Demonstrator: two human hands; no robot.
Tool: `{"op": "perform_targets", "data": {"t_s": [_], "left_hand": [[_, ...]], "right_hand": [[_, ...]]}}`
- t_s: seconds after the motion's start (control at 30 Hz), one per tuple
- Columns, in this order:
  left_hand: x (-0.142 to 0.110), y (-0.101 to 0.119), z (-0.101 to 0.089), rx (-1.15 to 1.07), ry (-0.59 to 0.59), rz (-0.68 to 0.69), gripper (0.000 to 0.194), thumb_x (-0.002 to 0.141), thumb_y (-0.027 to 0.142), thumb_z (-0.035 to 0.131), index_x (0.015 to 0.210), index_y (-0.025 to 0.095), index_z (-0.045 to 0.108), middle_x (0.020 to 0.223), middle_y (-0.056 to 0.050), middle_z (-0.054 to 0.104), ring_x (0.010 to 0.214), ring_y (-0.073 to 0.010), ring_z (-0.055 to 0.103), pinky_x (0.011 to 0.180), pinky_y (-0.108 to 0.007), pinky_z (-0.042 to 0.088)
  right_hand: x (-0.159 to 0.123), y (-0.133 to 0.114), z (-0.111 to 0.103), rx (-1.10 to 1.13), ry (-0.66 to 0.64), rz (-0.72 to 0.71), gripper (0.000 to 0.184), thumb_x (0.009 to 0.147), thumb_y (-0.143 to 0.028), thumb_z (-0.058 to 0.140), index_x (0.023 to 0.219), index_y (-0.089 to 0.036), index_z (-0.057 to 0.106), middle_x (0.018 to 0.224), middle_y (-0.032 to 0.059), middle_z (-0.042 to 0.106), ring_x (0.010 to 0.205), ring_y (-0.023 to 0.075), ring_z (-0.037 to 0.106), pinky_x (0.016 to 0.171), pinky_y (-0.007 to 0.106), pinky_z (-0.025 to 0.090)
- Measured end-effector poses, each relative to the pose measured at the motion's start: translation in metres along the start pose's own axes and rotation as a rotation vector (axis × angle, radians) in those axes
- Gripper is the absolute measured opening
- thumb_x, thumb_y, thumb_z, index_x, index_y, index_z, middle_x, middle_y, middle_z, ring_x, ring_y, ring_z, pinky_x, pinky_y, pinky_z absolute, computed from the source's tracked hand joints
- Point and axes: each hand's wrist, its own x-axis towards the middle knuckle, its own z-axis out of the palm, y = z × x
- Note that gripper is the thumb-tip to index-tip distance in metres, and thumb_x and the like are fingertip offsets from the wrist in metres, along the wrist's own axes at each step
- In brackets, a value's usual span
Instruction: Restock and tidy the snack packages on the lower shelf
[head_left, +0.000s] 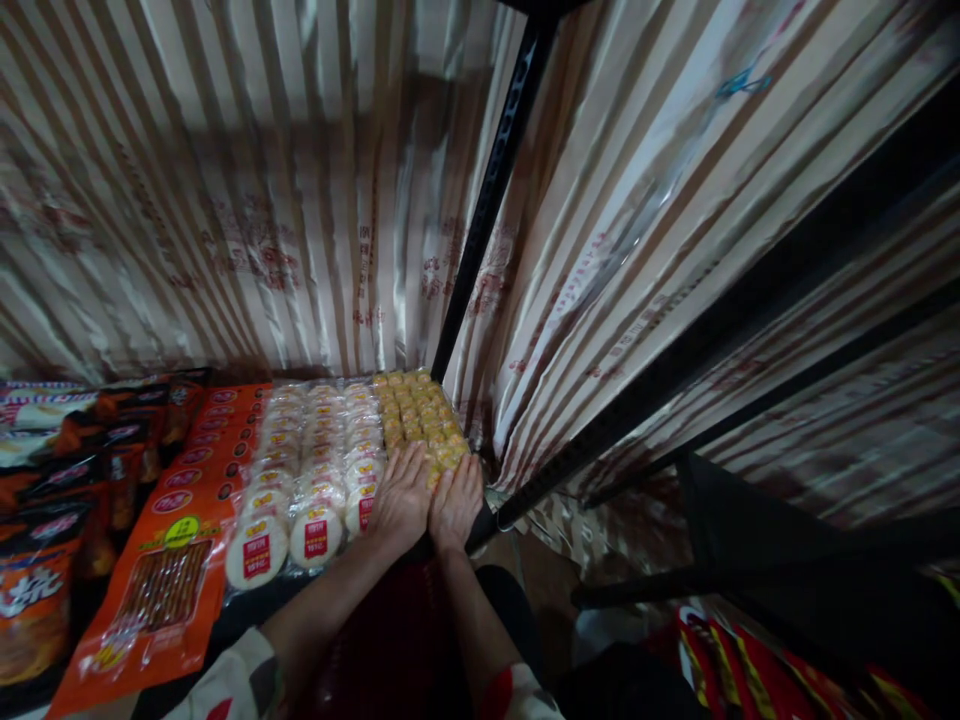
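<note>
My left hand and my right hand lie side by side, fingers stretched flat, pressing on the near end of a row of yellow snack packets at the right end of a shelf. To the left of them stand rows of round white rice-cracker packs with red labels. Neither hand grips anything.
Orange snack-stick bags and dark red bags fill the shelf's left part. A black slotted upright and black shelf rail frame the corner. Striped paper sheeting covers the back and right side. Red packets lie lower right.
</note>
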Motion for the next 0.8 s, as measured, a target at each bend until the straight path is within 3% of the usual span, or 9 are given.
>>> {"op": "perform_targets", "data": {"t_s": [0.17,0.33,0.6,0.8], "left_hand": [[-0.045,0.01,-0.003,-0.026,0.008,-0.015,0.046,0.082,0.009,0.036,0.126,0.009,0.05,0.137,-0.013,0.046,0.131,-0.0236,0.036,0.108,-0.045,0.031],[-0.07,0.014,0.005,-0.04,-0.067,0.025,0.048,0.08,0.006,0.036,0.126,0.01,0.05,0.14,-0.013,0.042,0.134,-0.0238,0.031,0.106,-0.043,0.035],[-0.081,0.022,0.018,-0.066,-0.172,0.037,0.046,0.084,0.008,0.035,0.128,0.01,0.048,0.141,-0.011,0.04,0.135,-0.0238,0.028,0.105,-0.039,0.035],[-0.078,0.025,0.017,-0.113,-0.205,0.062,0.049,0.082,0.01,0.038,0.131,0.01,0.045,0.142,-0.011,0.039,0.135,-0.0241,0.027,0.105,-0.039,0.035]], "right_hand": [[-0.001,0.003,-0.001,0.033,0.001,-0.018,0.062,0.093,-0.041,0.013,0.139,-0.003,0.031,0.143,0.0188,0.034,0.134,0.027,0.024,0.106,0.046,0.024],[0.0,0.004,-0.002,0.134,0.016,0.007,0.063,0.093,-0.044,0.011,0.141,-0.007,0.029,0.145,0.0175,0.031,0.135,0.0267,0.023,0.106,0.048,0.023],[-0.002,0.01,-0.015,0.263,0.061,0.039,0.06,0.093,-0.045,0.016,0.137,-0.01,0.037,0.145,0.0177,0.03,0.135,0.0271,0.024,0.106,0.048,0.022],[-0.013,0.032,-0.011,0.248,0.047,-0.068,0.055,0.09,-0.035,0.022,0.132,-0.004,0.04,0.139,0.0214,0.038,0.131,0.0273,0.029,0.104,0.048,0.027]]}}
